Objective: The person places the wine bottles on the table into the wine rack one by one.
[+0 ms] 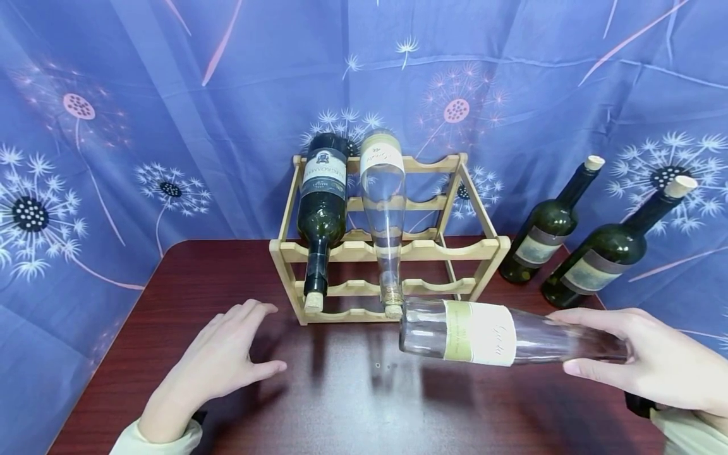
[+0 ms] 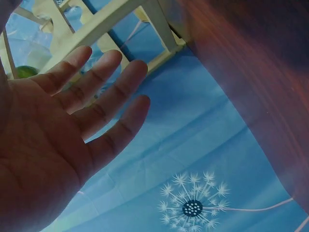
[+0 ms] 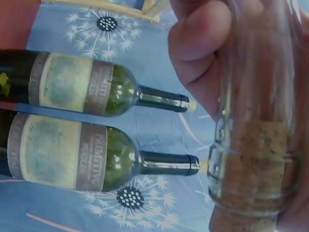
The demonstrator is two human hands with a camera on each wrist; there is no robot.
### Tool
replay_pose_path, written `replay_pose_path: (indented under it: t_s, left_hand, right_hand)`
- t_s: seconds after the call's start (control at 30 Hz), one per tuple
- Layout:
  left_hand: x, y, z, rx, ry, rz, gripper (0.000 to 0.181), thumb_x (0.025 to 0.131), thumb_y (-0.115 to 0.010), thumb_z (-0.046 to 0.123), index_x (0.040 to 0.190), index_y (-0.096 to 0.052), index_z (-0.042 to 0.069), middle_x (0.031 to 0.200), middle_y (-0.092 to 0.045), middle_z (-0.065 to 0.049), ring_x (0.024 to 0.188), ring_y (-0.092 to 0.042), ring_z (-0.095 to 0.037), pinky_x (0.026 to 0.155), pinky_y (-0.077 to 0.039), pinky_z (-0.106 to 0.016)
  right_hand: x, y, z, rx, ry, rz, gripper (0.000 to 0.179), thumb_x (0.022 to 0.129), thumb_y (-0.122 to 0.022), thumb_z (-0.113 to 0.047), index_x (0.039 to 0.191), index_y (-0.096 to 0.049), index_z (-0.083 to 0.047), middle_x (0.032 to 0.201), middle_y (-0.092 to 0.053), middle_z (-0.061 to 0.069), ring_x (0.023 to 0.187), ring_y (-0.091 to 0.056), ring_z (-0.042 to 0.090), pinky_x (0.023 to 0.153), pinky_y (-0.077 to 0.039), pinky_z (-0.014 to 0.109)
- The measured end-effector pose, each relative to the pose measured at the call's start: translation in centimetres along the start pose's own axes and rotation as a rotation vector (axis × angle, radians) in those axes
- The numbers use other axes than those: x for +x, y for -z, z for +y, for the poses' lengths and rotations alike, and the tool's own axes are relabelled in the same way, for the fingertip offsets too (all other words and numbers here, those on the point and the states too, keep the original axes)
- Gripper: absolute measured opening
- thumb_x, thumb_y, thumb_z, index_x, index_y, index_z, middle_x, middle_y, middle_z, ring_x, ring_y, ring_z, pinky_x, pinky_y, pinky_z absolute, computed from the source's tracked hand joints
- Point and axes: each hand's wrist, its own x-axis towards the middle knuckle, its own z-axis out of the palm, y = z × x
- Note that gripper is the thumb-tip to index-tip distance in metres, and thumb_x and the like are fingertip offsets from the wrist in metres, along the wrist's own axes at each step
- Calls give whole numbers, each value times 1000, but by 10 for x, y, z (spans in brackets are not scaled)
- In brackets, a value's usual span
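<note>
My right hand grips a clear glass bottle by its neck. The bottle lies level in the air, its base pointing left, close to the front of a wooden wine rack. A cork plugs its mouth in the right wrist view. On the rack's top tier rest a dark green bottle and another clear bottle, corked necks toward me. Left of the rack, my left hand hovers over the table with nothing in it, fingers spread from the thumb.
Two corked dark green wine bottles stand upright on the table right of the rack. The dark red wooden table meets a blue dandelion-print cloth behind it.
</note>
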Motion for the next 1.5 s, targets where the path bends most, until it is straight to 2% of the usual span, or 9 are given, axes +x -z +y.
replay_pose_path:
  t_s: [0.1, 0.37, 0.43, 0.6, 0.7, 0.83, 1.0, 1.13, 1.5]
  left_hand:
    - [0, 0, -5, 3, 7, 13, 89, 71, -93, 57, 138, -61, 9, 127, -65, -5, 113, -65, -32, 88, -53, -56]
    - [0, 1, -14, -3, 32, 27, 99, 71, -93, 57, 147, -55, 8, 139, -60, -10, 123, -59, -38, 91, -50, -62]
    - [0, 1, -15, -2, 34, 29, 102, 71, -93, 58, 150, -53, 8, 142, -59, -11, 125, -58, -38, 92, -49, -63]
    - [0, 1, -18, 2, 35, 42, 104, 71, -93, 57, 153, -51, 7, 145, -57, -13, 127, -56, -39, 93, -48, -64]
    - [0, 2, -19, 0, 34, 53, 105, 71, -93, 56, 153, -51, 7, 146, -56, -14, 130, -54, -40, 95, -47, -66]
    - [0, 0, -23, -4, 28, 81, 107, 70, -94, 56, 153, -50, 5, 148, -54, -16, 135, -49, -41, 99, -44, -68]
    - [1, -2, -26, 4, 14, 119, 110, 68, -95, 56, 153, -50, 3, 150, -53, -18, 137, -47, -42, 101, -42, -69]
    - [1, -2, -28, 3, 16, 121, 110, 69, -94, 57, 154, -49, 4, 151, -52, -18, 139, -46, -42, 103, -41, -70]
    - [1, -1, -31, 0, 28, 118, 112, 70, -93, 58, 156, -46, 5, 153, -50, -19, 141, -43, -45, 106, -37, -71]
  right_hand:
    - [-3, 3, 1, -36, -6, 44, 67, 78, -96, -24, 138, -68, -30, 118, -71, -17, 89, -60, -2, 68, -41, 14]
    - [-9, 4, 7, -70, 37, 155, 78, 66, -101, -14, 136, -70, -23, 119, -71, -17, 93, -64, -3, 75, -43, 9]
    - [-11, 5, 9, -70, 34, 167, 78, 66, -101, -12, 137, -70, -22, 119, -70, -18, 91, -62, -3, 73, -41, 9]
    - [-11, 6, 11, -38, 42, 182, 75, 70, -97, -4, 138, -68, -15, 114, -69, -18, 83, -59, -1, 66, -42, 12]
    - [-12, 6, 12, -25, 45, 187, 74, 71, -95, 0, 138, -66, -10, 109, -70, -17, 80, -62, -1, 67, -45, 11]
    - [-12, 5, 13, -28, 8, 185, 71, 75, -93, 1, 139, -63, -7, 114, -70, -20, 86, -68, -2, 71, -48, 8]
    - [-10, 4, 11, -1, 1, 194, 68, 78, -89, 5, 138, -61, -6, 108, -71, -18, 87, -69, -1, 74, -49, 8]
    - [-6, 3, 7, 24, -8, 202, 64, 81, -86, 7, 137, -60, -8, 97, -70, -15, 84, -67, 0, 72, -48, 8]
    - [3, 1, -4, 42, -16, 207, 58, 89, -83, 1, 139, -57, -13, 93, -67, -11, 77, -63, 3, 65, -44, 14]
